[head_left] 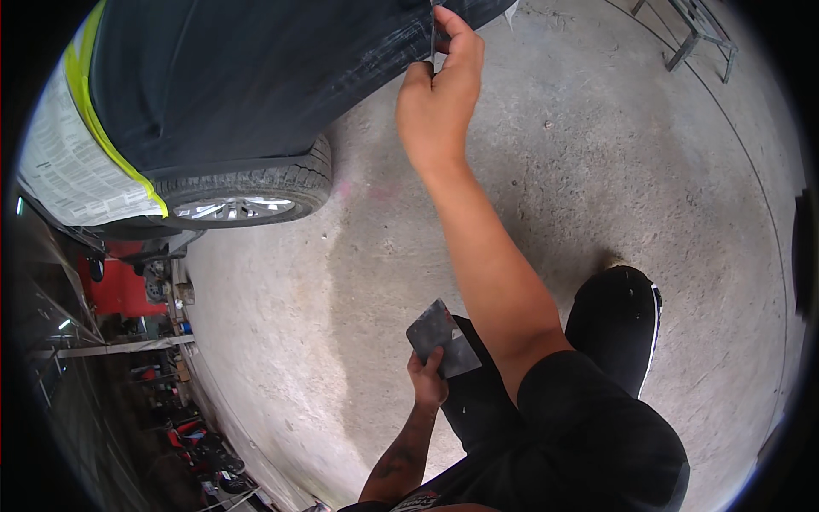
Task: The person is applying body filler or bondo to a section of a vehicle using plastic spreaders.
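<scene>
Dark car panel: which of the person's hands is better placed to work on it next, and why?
Probably the right hand: it is at the dark car panel, gripping a thin tool. The left hand is farther away, holding a flat grey plate.

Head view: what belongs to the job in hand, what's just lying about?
Likely job:
grey plate, left grip
thin edge-on tool, right grip
dark car panel
masking paper

Likely just about:
metal stand, upper right
red-and-black clutter, lower left
</scene>
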